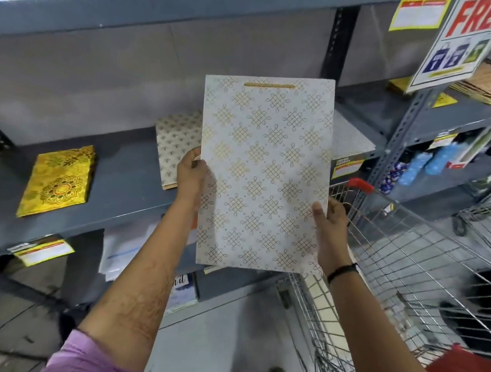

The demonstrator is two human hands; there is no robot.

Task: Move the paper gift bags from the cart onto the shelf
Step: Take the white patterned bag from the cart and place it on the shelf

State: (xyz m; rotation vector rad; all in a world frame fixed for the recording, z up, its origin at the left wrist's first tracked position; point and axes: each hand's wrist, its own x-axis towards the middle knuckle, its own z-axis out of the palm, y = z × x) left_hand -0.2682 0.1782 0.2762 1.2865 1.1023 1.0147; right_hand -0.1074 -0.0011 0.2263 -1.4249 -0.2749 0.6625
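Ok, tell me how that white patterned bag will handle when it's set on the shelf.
The white bag probably stays fairly stiff: it hangs flat, held only at its edges. Likely light, since the left hand and right hand grip it loosely. Folded flat, it should lie down rather than stand.

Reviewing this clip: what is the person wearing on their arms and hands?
Both forearms are bare and no gloves are worn on the left hand or right hand. A thin black band circles the right wrist. A pinkish-purple sleeve shows on the left upper arm.
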